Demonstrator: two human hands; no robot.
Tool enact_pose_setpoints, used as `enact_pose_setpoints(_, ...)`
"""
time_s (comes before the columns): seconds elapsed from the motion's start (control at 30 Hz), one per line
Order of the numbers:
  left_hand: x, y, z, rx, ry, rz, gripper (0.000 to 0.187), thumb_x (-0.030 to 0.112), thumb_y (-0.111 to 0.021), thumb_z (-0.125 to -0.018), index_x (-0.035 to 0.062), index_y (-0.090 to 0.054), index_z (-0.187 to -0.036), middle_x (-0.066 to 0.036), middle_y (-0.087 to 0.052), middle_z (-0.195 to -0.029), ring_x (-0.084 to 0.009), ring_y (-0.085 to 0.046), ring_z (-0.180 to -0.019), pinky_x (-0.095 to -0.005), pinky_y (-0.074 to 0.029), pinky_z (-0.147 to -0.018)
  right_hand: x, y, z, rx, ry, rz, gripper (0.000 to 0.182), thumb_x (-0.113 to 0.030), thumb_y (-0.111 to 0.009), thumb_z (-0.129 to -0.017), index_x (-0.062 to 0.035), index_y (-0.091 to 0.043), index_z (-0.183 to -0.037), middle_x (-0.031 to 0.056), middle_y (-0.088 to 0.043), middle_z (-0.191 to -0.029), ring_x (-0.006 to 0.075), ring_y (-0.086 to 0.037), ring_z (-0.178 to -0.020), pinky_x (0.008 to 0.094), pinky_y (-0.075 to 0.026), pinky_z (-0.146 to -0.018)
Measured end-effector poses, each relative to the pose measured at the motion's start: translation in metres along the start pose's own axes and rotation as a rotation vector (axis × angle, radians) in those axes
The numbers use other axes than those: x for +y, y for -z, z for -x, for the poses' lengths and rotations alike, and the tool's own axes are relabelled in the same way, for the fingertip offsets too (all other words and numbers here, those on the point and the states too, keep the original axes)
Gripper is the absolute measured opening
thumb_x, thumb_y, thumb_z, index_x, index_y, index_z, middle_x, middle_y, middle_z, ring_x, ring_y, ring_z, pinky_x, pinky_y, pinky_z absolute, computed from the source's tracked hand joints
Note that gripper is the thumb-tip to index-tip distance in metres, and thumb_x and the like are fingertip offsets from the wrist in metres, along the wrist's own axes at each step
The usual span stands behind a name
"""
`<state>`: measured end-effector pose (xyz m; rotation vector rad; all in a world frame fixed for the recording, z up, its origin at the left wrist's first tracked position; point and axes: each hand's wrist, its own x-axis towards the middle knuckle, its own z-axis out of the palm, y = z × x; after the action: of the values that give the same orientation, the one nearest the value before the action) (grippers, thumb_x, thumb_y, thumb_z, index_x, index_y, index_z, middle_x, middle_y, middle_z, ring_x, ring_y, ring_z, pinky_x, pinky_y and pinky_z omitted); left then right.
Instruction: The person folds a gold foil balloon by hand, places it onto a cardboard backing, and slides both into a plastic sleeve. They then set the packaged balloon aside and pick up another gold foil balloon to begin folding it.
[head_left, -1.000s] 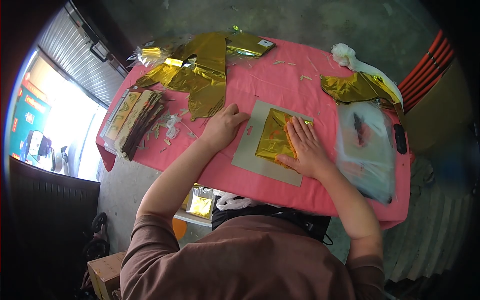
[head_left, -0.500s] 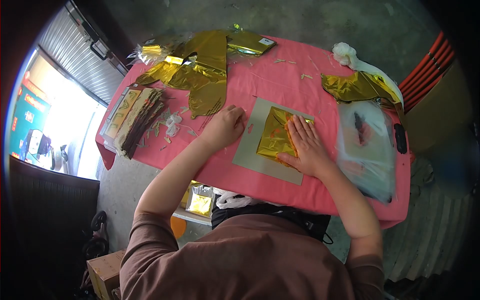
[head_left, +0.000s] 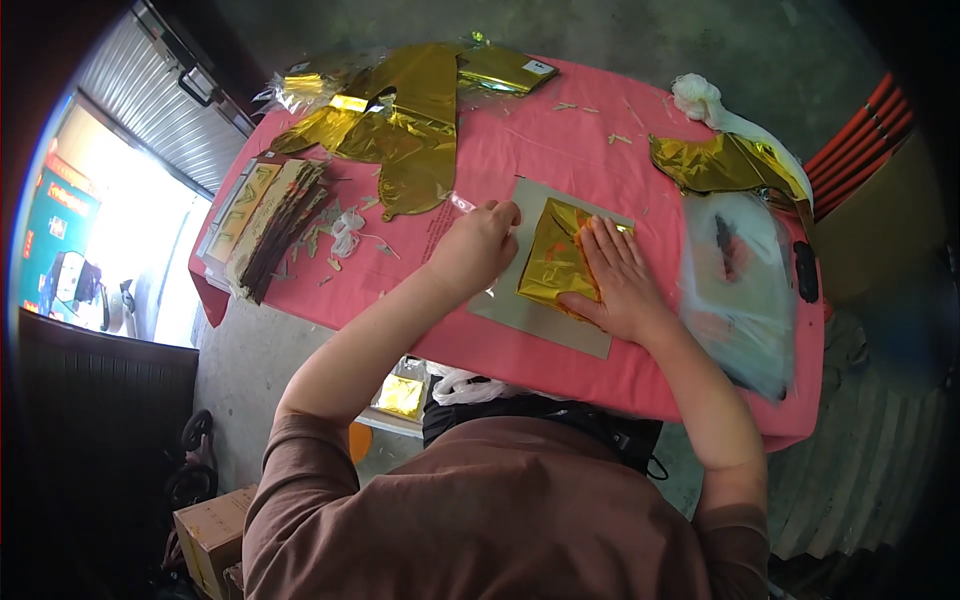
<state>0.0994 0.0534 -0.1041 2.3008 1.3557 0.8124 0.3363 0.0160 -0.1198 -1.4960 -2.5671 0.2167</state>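
Observation:
My right hand (head_left: pixel 625 285) lies flat with spread fingers on the folded gold foil (head_left: pixel 550 255), which rests on a grey card (head_left: pixel 575 335). My left hand (head_left: pixel 480 245) is closed at the left edge of this card, pinching clear plastic film (head_left: pixel 462 203). Shiny glints of the film show above and below the fist; most of its outline is hard to make out. Beyond the left hand, a large gold foil piece (head_left: pixel 415 120) is spread on the pink cloth.
Stacked printed cards (head_left: pixel 265 225) stand at the left beside a white string bundle (head_left: pixel 346 232) and small scraps. At the right are clear plastic bags (head_left: pixel 740 300), another gold foil piece (head_left: pixel 715 165), a black object (head_left: pixel 804 271) and white netting (head_left: pixel 695 98).
My left hand has moved right and slightly up to the card's left edge, and clear film now shows at it. My right hand stays on the gold foil.

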Motion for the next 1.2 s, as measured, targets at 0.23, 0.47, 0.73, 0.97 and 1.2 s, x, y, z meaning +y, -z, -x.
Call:
enact_pose_setpoints(0.23,-0.001,-0.013,0.0,0.027,-0.009,-0.025,0.014,0.006,-0.057,-0.08,-0.0022,-0.053,-0.09,-0.018,-0.057,-0.081,-0.0312,-0.061,-0.066,-0.0388,-0.05,-0.064,-0.001,0.001,0.001,-0.03,-0.011,0.045,0.093,-0.061,-0.05,-0.083,-0.0019,-0.014,-0.145,0.0164,-0.013,-0.152,0.0284,-0.007,-0.142,0.0494,-0.001,-0.113)
enact_pose_setpoints(0.47,0.018,-0.012,-0.003,0.031,-0.014,-0.035,0.015,0.006,-0.057,-0.078,-0.0017,-0.053,-0.091,-0.019,-0.058,-0.082,-0.0345,-0.061,-0.069,-0.0413,-0.05,-0.064,-0.004,0.004,0.0,-0.043,-0.037,0.047,0.094,-0.061,-0.052,-0.081,-0.0023,-0.016,-0.145,0.016,-0.014,-0.152,0.0282,-0.008,-0.142,0.0535,-0.002,-0.111)
enact_pose_setpoints(0.73,0.019,-0.02,-0.013,-0.045,0.084,-0.098,0.017,0.005,-0.058,-0.074,-0.0002,-0.052,-0.09,-0.022,-0.059,-0.086,-0.0401,-0.06,-0.078,-0.0455,-0.049,-0.07,-0.005,0.006,0.0,-0.058,-0.044,0.013,0.094,-0.059,-0.054,-0.08,-0.0007,-0.018,-0.144,0.0177,-0.014,-0.151,0.029,-0.009,-0.142,0.0514,-0.004,-0.112)
enact_pose_setpoints(0.97,0.007,-0.022,-0.035,-0.026,0.057,-0.113,0.017,0.008,-0.058,-0.074,-0.0006,-0.053,-0.087,-0.022,-0.061,-0.082,-0.0389,-0.061,-0.077,-0.0447,-0.049,-0.07,-0.005,0.006,0.0,-0.051,-0.043,-0.004,0.094,-0.061,-0.051,-0.081,0.001,-0.017,-0.144,0.0184,-0.014,-0.151,0.0291,-0.008,-0.142,0.0505,-0.003,-0.112)
enact_pose_setpoints(1.2,0.011,-0.022,-0.034,-0.046,0.043,-0.07,0.017,0.009,-0.058,-0.073,-0.0015,-0.054,-0.086,-0.021,-0.062,-0.079,-0.0377,-0.062,-0.075,-0.0435,-0.05,-0.07,-0.006,0.007,-0.001,-0.072,-0.043,0.0,0.093,-0.061,-0.049,-0.082,0.0012,-0.018,-0.144,0.0187,-0.014,-0.151,0.0291,-0.007,-0.142,0.0502,-0.002,-0.112)
